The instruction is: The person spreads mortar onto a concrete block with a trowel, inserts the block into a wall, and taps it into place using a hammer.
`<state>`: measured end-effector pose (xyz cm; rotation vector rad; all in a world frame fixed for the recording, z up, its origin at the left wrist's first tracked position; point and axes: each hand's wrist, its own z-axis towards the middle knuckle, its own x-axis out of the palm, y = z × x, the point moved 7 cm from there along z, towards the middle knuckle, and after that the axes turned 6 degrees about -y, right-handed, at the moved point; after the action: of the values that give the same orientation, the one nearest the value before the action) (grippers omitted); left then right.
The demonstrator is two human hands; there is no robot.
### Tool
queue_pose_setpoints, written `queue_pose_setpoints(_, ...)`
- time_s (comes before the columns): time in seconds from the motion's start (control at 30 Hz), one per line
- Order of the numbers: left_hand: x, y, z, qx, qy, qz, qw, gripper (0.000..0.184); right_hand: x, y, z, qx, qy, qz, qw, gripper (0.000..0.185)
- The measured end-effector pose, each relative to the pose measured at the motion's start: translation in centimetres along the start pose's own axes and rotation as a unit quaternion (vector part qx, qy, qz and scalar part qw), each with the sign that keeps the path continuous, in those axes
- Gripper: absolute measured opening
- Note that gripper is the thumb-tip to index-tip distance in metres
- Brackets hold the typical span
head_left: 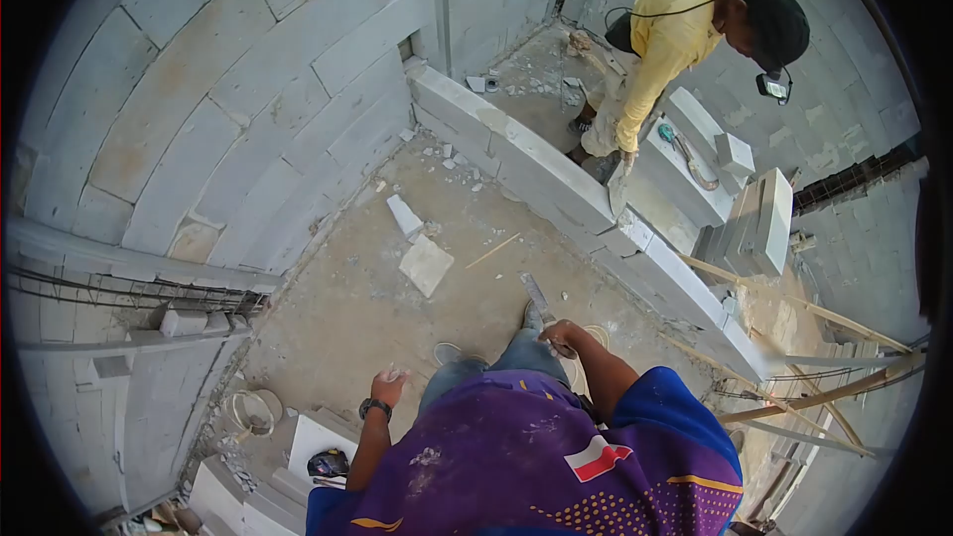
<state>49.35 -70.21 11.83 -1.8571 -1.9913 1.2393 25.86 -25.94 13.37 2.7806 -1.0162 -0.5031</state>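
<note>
My right hand (563, 336) is closed, seemingly around the handle of a trowel (534, 292). The trowel's flat grey blade points forward over the floor, in front of my shoe. The handle is mostly hidden by my fingers. Low on the left, my left hand (389, 387) hangs with thumb and fingers loosely apart, whitish dust on the fingertips, and a dark watch (375, 406) on the wrist. Ahead of me runs a low wall of pale blocks (536, 154). Behind it a co-worker in a yellow shirt (685, 15) bends down, one gloved hand at the wall's top.
A square block piece (426, 265) and a smaller offcut (404, 215) lie on the floor with a thin stick (493, 249). A bucket (255, 412) stands at lower left. Stacked blocks (759, 223) and wooden poles (834, 407) are on the right. A tall block wall (218, 109) rises left.
</note>
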Motion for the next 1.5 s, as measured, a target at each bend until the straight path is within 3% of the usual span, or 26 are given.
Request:
queue_pose_setpoints(0.03,-2.6,4.5,-0.6,-0.027,-0.041,-0.02,0.999,0.083,1.8,2.0,1.1,-0.014,0.022,-0.004,1.0,0.027)
queue_pose_setpoints(0.13,-11.1,16.8,-4.8,-0.193,-0.167,0.096,0.962,0.089,6.2,9.0,0.8,-0.058,0.079,-0.078,0.992,0.022)
queue_pose_setpoints(0.17,-13.6,18.7,-7.4,-0.26,-0.211,0.068,0.94,0.087,7.2,11.5,-0.7,-0.058,0.052,-0.153,0.985,0.019)
queue_pose_setpoints(0.2,-15.4,20.4,-10.8,-0.327,-0.243,0.04,0.912,0.084,8.4,14.3,-1.1,-0.142,0.05,-0.218,0.964,0.017)
queue_pose_setpoints(0.23,-15.9,25.8,-11.4,-0.333,-0.285,0.032,0.898,0.074,9.9,14.7,1.3,-0.141,0.086,-0.231,0.959,0.017)
queue_pose_setpoints(0.27,-17.5,23.3,-15.0,-0.303,-0.318,-0.015,0.898,0.069,10.5,16.6,-0.1,-0.111,0.046,-0.259,0.958,0.017)
queue_pose_setpoints(0.3,-18.2,23.0,-17.5,-0.308,-0.335,-0.067,0.888,0.067,11.5,17.6,2.4,-0.156,0.03,-0.31,0.937,0.017)
queue_pose_setpoints(0.37,-17.5,24.3,-21.5,-0.351,-0.4,-0.111,0.839,0.067,14.1,19.6,7.5,-0.315,0.115,-0.431,0.837,0.018)
queue_pose_setpoints(0.47,-12.6,26.6,-23.7,-0.417,-0.358,-0.154,0.821,0.071,17.4,24.5,2.7,-0.085,0.049,-0.406,0.909,0.02)
queue_pose_setpoints(0.53,-9.3,25.1,-24.5,-0.46,-0.279,-0.172,0.825,0.075,20.4,27.6,1.0,-0.094,0.09,-0.477,0.869,0.02)
queue_pose_setpoints(0.6,-4.5,26.9,-22.6,-0.465,-0.207,-0.177,0.842,0.077,23.3,29.9,2.3,-0.154,0.187,-0.547,0.801,0.019)
queue_pose_setpoints(0.67,-1.7,27.0,-20.6,-0.457,-0.129,-0.175,0.862,0.082,25.2,32.0,6.2,-0.245,0.209,-0.63,0.706,0.026)
queue_pose_setpoints(0.7,-0.9,27.0,-19.2,-0.442,-0.087,-0.178,0.875,0.083,26.0,33.1,8.7,-0.251,0.222,-0.648,0.684,0.03)
queue_pose_setpoints(0.77,-2.7,25.6,-17.7,-0.439,-0.113,-0.188,0.871,0.081,27.6,35.2,13.5,-0.264,0.248,-0.68,0.638,0.04)
queue_pose_setpoints(0.8,-4.8,25.3,-16.9,-0.43,-0.143,-0.191,0.871,0.082,29.4,37.6,11.8,-0.267,0.26,-0.68,0.632,0.04)
queue_pose_setpoints(0.87,-8.9,24.7,-14.9,-0.408,-0.202,-0.194,0.869,0.084,33.9,43.4,8.9,-0.227,0.162,-0.697,0.661,0.031)
queue_pose_setpoints(0.9,-12.0,24.4,-14.1,-0.397,-0.26,-0.228,0.85,0.082,35.4,45.9,7.5,-0.126,0.13,-0.624,0.76,0.024)
queue_pose_setpoints(0.93,-15.5,24.0,-13.9,-0.386,-0.311,-0.261,0.828,0.08,37.6,48.0,8.4,-0.11,0.102,-0.618,0.772,0.024)
queue_pose_setpoints(1.0,-22.1,22.7,-14.4,-0.324,-0.449,-0.349,0.756,0.068,43.0,52.2,9.5,-0.164,0.109,-0.745,0.638,0.027)
queue_pose_setpoints(1.03,-24.7,22.8,-14.6,-0.314,-0.499,-0.316,0.743,0.068,46.6,54.3,9.8,-0.243,0.151,-0.762,0.581,0.031)
queue_pose_setpoints(1.07,-27.4,22.0,-15.3,-0.32,-0.508,-0.324,0.732,0.068,49.1,56.9,8.5,-0.245,0.075,-0.763,0.593,0.044)
queue_pose_setpoints(1.17,-30.7,23.1,-15.9,-0.343,-0.519,-0.346,0.702,0.068,59.1,61.1,6.7,-0.314,0.087,-0.788,0.523,0.052)
queue_pose_setpoints(1.23,-30.5,25.7,-16.3,-0.374,-0.511,-0.364,0.683,0.067,65.2,62.9,1.5,-0.322,0.076,-0.787,0.521,0.056)
queue_pose_setpoints(1.37,-30.0,33.8,-18.2,-0.443,-0.491,-0.387,0.643,0.063,78.1,61.8,-2.0,-0.412,0.089,-0.76,0.496,0.06)
queue_pose_setpoints(1.47,-28.2,36.9,-21.0,-0.492,-0.502,-0.405,0.585,0.064,85.7,58.9,-7.7,-0.349,0.115,-0.789,0.493,0.06)
queue_pose_setpoints(1.5,-28.4,39.5,-22.2,-0.498,-0.513,-0.409,0.567,0.067,89.0,57.9,-9.1,-0.371,0.126,-0.791,0.47,0.059)
